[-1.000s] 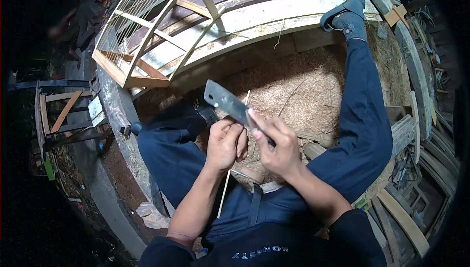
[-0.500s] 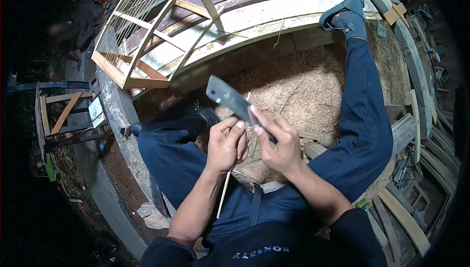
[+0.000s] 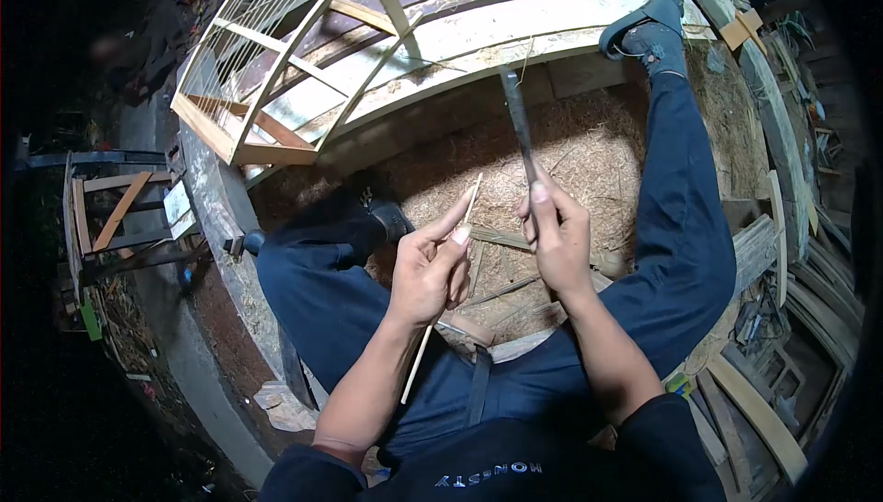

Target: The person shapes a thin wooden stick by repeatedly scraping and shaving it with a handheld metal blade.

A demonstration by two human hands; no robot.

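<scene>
My left hand (image 3: 430,267) pinches a thin pale stick (image 3: 418,362); its upper tip rises past my thumb and its lower end hangs over my lap. To the right, my right hand (image 3: 557,235) is closed around the handle of a dark knife (image 3: 517,115). The blade points up and away, seen nearly edge-on, apart from the stick. Part of the stick is hidden behind my left hand.
A curved wooden frame with thin slats (image 3: 276,46) stands on the pale bench (image 3: 460,46) at upper left. Wood shavings (image 3: 589,171) cover the ground between my legs. Wooden strips (image 3: 759,419) lie at lower right. Another frame (image 3: 120,217) stands at far left.
The knife has moved off the stick, up and to the right, and its blade has turned from broad side to edge. My left fingers have shifted, showing more of the stick's tip.
</scene>
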